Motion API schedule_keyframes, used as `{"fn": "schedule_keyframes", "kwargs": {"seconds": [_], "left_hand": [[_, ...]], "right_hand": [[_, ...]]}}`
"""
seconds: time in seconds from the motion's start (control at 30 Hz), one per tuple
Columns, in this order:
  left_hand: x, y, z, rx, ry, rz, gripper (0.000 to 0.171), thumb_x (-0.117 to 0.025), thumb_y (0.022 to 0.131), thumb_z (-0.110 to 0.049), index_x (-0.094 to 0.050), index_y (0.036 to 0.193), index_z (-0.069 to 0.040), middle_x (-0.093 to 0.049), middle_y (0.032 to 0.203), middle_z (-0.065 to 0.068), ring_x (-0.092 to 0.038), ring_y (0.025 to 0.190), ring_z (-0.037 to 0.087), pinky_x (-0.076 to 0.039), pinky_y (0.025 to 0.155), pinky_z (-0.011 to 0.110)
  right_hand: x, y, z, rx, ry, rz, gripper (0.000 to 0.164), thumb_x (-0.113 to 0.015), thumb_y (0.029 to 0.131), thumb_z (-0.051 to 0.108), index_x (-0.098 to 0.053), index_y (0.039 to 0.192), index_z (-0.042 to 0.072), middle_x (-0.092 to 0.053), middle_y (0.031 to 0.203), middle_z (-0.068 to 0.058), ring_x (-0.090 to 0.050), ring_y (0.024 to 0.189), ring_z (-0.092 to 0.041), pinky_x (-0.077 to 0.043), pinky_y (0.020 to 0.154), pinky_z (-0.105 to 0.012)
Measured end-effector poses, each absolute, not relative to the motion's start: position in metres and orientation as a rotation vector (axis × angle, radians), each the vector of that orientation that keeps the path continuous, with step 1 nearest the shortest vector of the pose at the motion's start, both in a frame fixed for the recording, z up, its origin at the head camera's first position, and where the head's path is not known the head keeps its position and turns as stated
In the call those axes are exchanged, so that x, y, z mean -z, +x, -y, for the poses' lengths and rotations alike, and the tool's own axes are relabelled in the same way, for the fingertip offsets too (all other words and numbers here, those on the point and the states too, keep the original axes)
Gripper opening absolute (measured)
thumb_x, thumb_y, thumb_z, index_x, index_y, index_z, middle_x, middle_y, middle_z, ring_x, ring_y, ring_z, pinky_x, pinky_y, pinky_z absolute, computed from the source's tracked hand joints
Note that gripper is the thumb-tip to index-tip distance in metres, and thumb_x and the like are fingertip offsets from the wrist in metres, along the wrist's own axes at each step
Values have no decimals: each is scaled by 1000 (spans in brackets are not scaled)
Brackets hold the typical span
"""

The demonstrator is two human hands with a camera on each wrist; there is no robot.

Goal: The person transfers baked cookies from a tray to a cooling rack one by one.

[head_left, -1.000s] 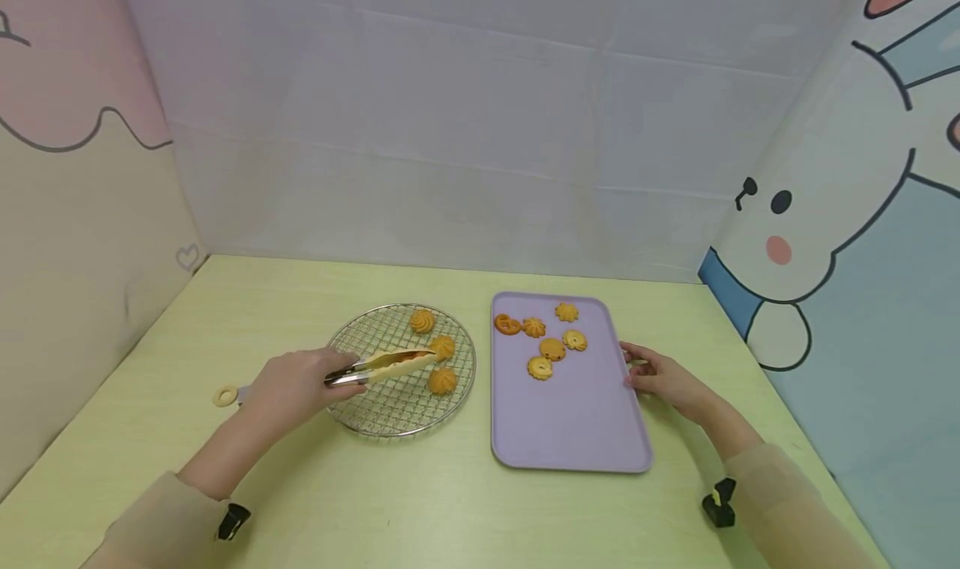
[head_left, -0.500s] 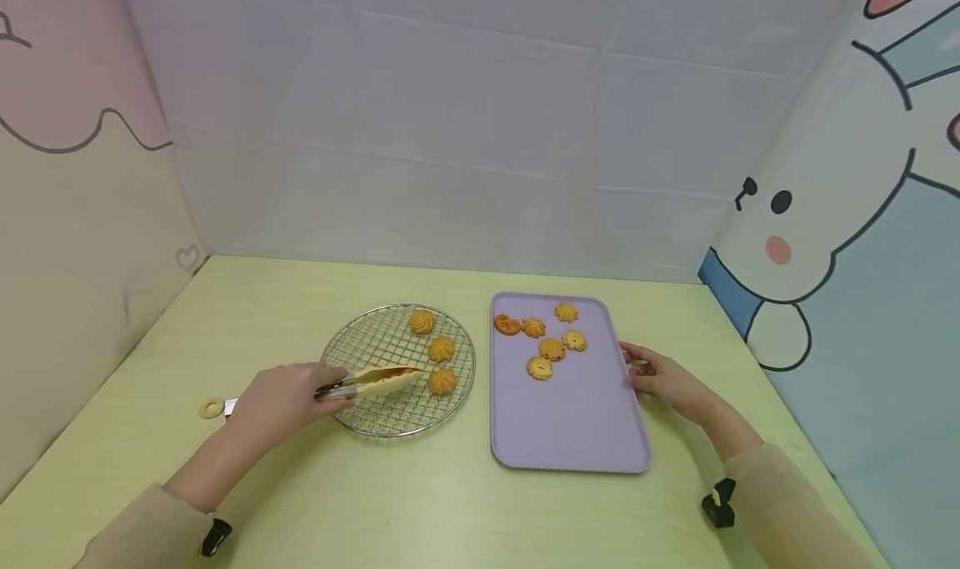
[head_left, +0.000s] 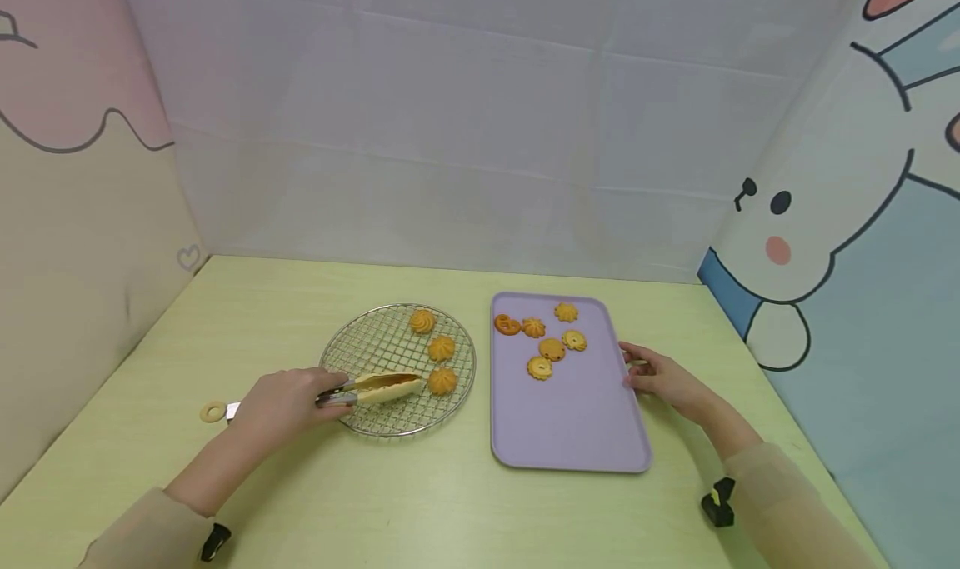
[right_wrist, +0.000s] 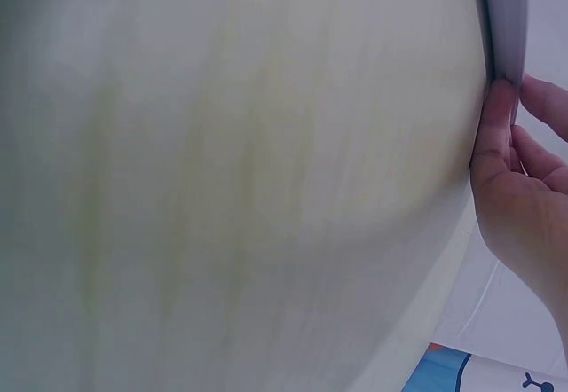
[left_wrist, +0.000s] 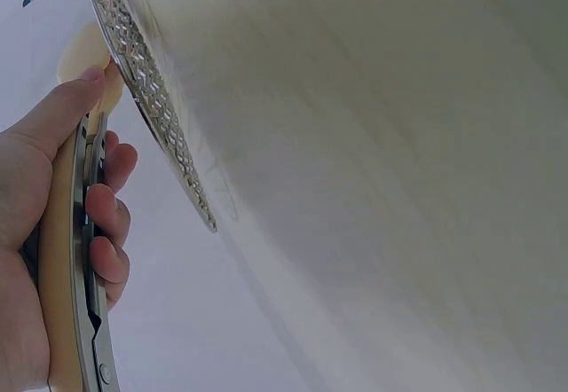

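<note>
In the head view my left hand (head_left: 281, 406) grips cream-tipped metal tongs (head_left: 388, 388) in its curled fingers. The tongs' ring end (head_left: 213, 411) sticks out behind the hand. Their tips, slightly parted, lie low over the round wire rack (head_left: 382, 336), just left of the nearest piped cookie (head_left: 442, 381). Two more piped cookies (head_left: 441, 349) sit behind that one on the rack. The left wrist view shows thumb and fingers around the tongs' handle (left_wrist: 64, 294). My right hand (head_left: 667, 381) pinches the right edge of the lavender tray (head_left: 570, 423), thumb and fingers at its rim (right_wrist: 508, 28).
Several cookies lie at the tray's back half, among them a pretzel (head_left: 507, 325), a round dotted cookie (head_left: 552, 350) and a ring-shaped cookie (head_left: 540, 368). A strip of pale table (head_left: 483, 502) runs in front of rack and tray. Walls (head_left: 450, 177) enclose the back and sides.
My left hand has drawn the tongs left and slightly toward me, so their tips have come away from the middle cookie on the rack. The right hand and tray have stayed put.
</note>
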State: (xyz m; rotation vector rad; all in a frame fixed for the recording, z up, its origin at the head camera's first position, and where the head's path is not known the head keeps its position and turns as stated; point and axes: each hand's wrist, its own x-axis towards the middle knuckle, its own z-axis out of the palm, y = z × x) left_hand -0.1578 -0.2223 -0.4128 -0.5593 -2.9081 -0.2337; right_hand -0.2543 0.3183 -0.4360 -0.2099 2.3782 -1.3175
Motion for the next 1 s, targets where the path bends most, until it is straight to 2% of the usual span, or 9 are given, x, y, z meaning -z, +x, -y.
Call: {"fn": "schedule_keyframes", "kwargs": {"seconds": [0.3, 0.5, 0.73, 1.0], "left_hand": [[413, -157, 223, 252, -568, 2960, 40, -76, 73, -45, -69, 102, -18, -44, 63, -12, -39, 55, 7, -33, 46, 25], [415, -156, 225, 314, -573, 2988, 38, -75, 73, -49, -67, 97, -21, -42, 63, -14, -38, 56, 6, -31, 48, 25], [416, -156, 224, 343, -568, 3018, 58, -74, 69, -57, -69, 110, -16, -49, 67, -14, -43, 60, 6, -38, 51, 28], [414, -157, 222, 355, -532, 3018, 77, -69, 66, -69, -65, 117, -12, -55, 78, -12, -48, 67, 8, -44, 56, 31]], "right_hand": [[438, -255, -318, 1314, -196, -2376, 68, -60, 92, 10, -23, 148, 0, -37, 134, -24, -45, 103, -24, -47, 78, -20], [436, -254, -317, 1308, -189, -2380, 67, -60, 92, 11, -23, 148, 0, -37, 134, -24, -44, 105, -26, -47, 79, -20], [435, -254, -316, 1315, -188, -2380, 67, -59, 92, 10, -23, 147, 0, -36, 134, -24, -44, 104, -25, -47, 78, -20], [436, -253, -317, 1320, -200, -2376, 67, -59, 92, 11, -23, 148, 0, -36, 133, -23, -45, 103, -23, -47, 78, -20]]}}
